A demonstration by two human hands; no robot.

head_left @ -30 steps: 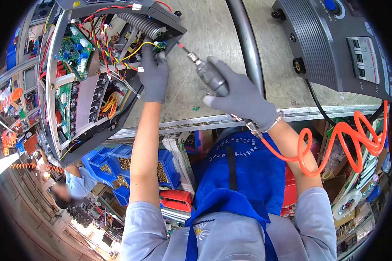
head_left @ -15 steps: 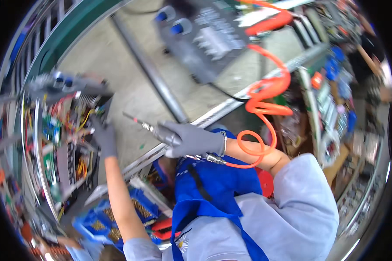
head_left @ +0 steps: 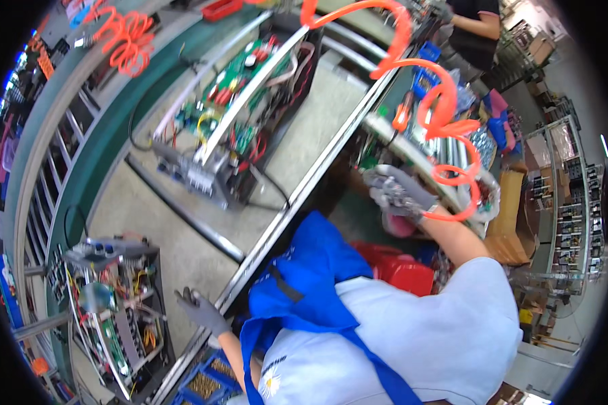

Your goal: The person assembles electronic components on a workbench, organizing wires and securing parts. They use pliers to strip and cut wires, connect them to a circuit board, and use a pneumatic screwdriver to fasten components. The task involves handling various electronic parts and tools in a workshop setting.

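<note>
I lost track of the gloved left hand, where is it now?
In the head view, the left hand is at lower left, open over the bench, just right of the open chassis of wired circuit boards.

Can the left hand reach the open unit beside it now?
Probably yes. The gloved left hand is empty, fingers spread, just right of the open unit with its bare wiring. Only bare bench lies between them, and nothing blocks the way.

Gloved left hand [head_left: 199, 309] open beside open electronics chassis [head_left: 111, 297], gloved right hand [head_left: 396, 196] gripping tool under orange coiled hose [head_left: 446, 135]
</note>
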